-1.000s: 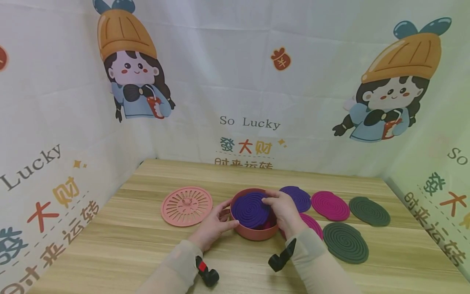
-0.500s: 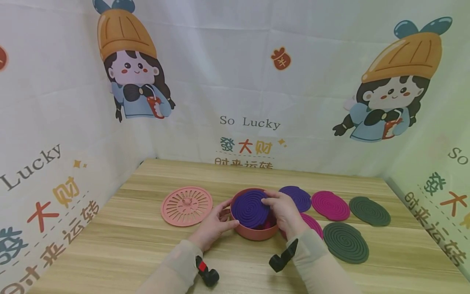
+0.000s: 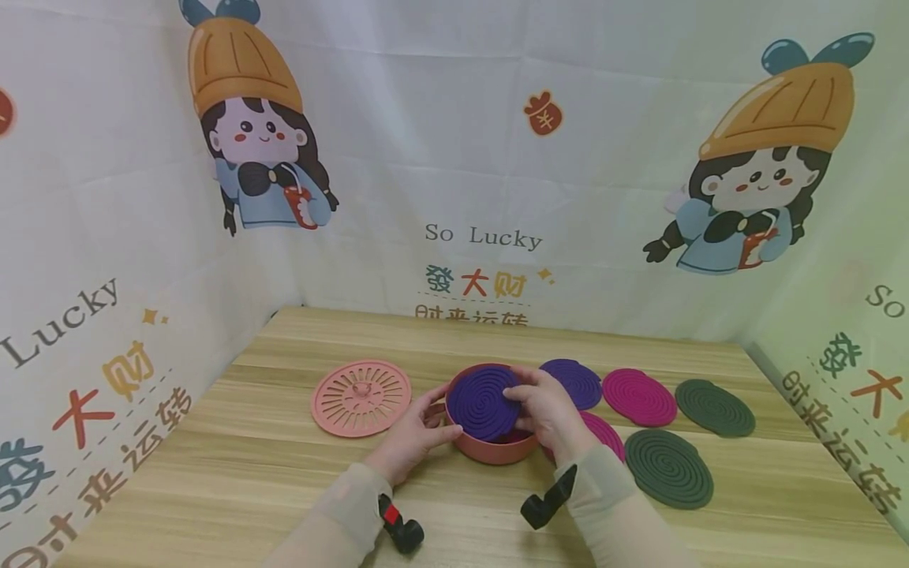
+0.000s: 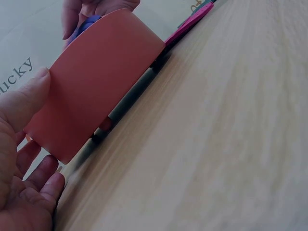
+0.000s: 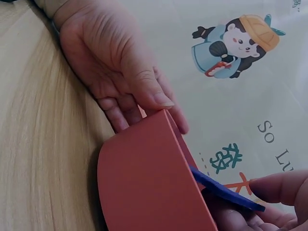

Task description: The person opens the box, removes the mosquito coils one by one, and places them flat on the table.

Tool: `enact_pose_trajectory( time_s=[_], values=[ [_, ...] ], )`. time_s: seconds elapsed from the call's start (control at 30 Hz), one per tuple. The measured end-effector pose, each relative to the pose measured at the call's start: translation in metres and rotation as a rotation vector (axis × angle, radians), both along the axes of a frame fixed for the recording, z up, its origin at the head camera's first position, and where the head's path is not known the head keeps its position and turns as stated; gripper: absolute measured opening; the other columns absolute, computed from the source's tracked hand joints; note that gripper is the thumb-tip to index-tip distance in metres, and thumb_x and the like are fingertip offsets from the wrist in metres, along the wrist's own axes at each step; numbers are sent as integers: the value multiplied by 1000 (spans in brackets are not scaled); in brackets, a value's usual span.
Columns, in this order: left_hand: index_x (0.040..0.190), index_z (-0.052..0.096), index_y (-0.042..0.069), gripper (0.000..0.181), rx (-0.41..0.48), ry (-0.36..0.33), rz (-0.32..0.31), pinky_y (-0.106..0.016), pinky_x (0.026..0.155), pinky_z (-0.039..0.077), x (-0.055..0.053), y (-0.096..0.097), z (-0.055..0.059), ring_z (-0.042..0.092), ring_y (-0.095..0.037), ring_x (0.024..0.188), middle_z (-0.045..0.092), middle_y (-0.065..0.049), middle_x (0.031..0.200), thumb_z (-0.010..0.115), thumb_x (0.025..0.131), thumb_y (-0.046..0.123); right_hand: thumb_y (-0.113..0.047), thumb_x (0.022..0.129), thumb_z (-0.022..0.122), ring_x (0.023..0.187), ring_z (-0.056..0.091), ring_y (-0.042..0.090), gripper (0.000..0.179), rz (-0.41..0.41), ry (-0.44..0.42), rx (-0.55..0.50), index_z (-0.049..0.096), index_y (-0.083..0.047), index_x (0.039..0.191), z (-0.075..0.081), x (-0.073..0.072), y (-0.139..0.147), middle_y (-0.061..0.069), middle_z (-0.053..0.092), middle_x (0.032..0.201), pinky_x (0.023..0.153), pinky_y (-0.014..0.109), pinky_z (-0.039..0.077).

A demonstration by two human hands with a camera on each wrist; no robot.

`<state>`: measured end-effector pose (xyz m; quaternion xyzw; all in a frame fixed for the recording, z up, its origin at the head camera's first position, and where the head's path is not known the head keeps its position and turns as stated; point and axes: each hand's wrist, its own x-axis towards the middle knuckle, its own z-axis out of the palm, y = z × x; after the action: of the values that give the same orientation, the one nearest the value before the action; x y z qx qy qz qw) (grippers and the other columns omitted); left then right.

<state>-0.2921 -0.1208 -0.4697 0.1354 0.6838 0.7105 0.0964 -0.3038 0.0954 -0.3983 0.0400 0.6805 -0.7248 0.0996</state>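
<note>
Pinching a tilted purple mat, the right hand overhangs the bowl's rim.

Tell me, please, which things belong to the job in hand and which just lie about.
In hand:
round reddish container, held by the left hand
flat purple spiral disc, pinched by the right hand

Lying about, perhaps for later:
knobbed round pink slotted disc
second purple spiral disc
rear magenta spiral disc
front magenta spiral disc
rear dark green spiral disc
front dark green spiral disc
</note>
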Motion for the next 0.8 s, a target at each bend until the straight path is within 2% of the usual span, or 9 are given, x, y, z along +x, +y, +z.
enact_pose_trajectory(
  time_s=[0.17, 0.4, 0.67, 0.8],
  values=[
    [151, 29, 10, 79, -16, -6, 15, -40, 103, 43, -1, 0, 0, 36, -36, 136, 37, -19, 147, 73, 86, 12, 9, 87, 56, 69, 58, 14, 62, -2, 18, 38, 35, -2, 144, -1, 1, -3, 23, 48, 129, 50, 25, 50],
    [151, 28, 10, 80, -13, -1, 13, -39, 104, 42, 0, -1, 1, 36, -34, 136, 37, -18, 147, 74, 85, 12, 13, 85, 53, 67, 63, 15, 57, -15, 34, -2, 39, 0, 138, -2, 1, -4, 20, 55, 116, 52, 26, 53],
    [151, 29, 9, 80, -5, -1, 15, -37, 103, 43, 0, 0, 1, 35, -35, 136, 37, -19, 147, 74, 85, 12, 15, 85, 52, 74, 62, 16, 61, -26, 41, -33, 33, 3, 141, -1, 2, 3, 23, 49, 127, 55, 27, 54],
    [151, 29, 9, 79, 4, -1, 15, -37, 103, 43, 0, 0, 2, 35, -35, 136, 37, -19, 147, 74, 85, 9, 14, 85, 53, 72, 60, 13, 60, -42, 44, -37, 34, 5, 141, -2, 1, 8, 22, 48, 127, 52, 24, 52]
  ],
)
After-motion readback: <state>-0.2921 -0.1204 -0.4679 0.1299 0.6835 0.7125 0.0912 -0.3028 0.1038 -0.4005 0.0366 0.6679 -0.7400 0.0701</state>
